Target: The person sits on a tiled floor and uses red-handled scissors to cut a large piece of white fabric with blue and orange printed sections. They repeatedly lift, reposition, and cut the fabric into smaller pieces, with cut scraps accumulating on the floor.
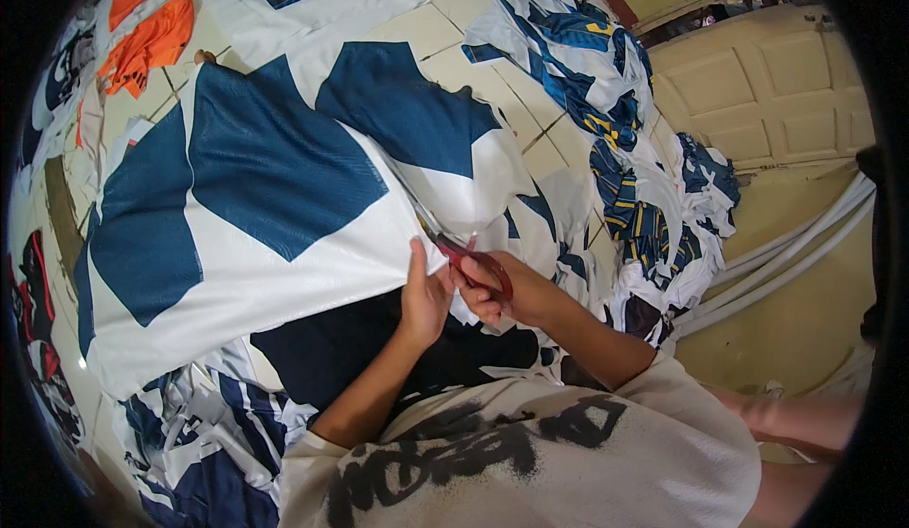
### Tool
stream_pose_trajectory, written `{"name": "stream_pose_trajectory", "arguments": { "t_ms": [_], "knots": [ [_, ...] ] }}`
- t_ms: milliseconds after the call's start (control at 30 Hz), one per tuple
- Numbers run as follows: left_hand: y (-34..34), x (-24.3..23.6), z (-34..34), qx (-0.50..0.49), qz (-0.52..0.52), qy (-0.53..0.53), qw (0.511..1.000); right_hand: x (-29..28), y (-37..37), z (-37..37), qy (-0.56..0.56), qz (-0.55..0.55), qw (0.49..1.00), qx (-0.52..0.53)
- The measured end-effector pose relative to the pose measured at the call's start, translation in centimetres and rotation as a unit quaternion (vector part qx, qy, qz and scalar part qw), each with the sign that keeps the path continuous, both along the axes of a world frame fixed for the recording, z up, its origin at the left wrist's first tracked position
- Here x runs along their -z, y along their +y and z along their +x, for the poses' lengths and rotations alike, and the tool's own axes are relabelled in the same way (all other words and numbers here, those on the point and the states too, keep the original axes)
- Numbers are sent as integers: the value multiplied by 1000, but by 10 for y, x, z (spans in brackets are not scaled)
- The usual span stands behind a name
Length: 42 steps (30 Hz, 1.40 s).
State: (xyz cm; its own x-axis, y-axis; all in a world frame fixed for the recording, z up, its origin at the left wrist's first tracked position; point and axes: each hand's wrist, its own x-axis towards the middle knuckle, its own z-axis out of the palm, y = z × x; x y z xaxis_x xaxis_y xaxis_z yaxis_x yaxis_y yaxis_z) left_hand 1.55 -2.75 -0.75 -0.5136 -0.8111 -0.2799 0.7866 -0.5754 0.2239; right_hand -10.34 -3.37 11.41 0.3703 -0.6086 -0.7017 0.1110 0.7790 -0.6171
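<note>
A large sheet of white fabric printed with dark blue panel shapes (256,234) spreads across my lap and the floor before me. My left hand (428,296) pinches its near edge, thumb on top. Just beside it, my right hand (492,296) is closed round the red handles of a pair of scissors (494,280). The blades point up and away, into a slit between the main sheet and a strip of fabric (417,140) on the right. Part of the blades is hidden by the cloth. Dark cloth (322,343) lies under the sheet, below my left wrist.
Heaps of blue, white and yellow cut fabric (625,159) lie along the right on the tiled floor (530,116). Orange pieces (156,45) are at the far left, and a navy and white pile (208,452) at the near left. White pipes (786,253) and a panelled door (767,83) stand right.
</note>
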Motion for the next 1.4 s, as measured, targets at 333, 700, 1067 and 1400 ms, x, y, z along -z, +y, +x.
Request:
{"name": "stream_pose_trajectory", "arguments": {
  "t_ms": [333,700,1067,1400],
  "knots": [
    [23,16,-17,34,-13,-52,998,-15,-57,8,36,-43,998,5],
    [38,6,-16,66,-99,-158,980,-11,-102,15,-19,-66,995,67],
    [25,-32,0,199,-428,-284,835,-7,-147,17,-96,-20,992,79],
    [25,-58,2,323,-554,-203,740,-7,-188,5,-89,-71,986,119]
  ]
}}
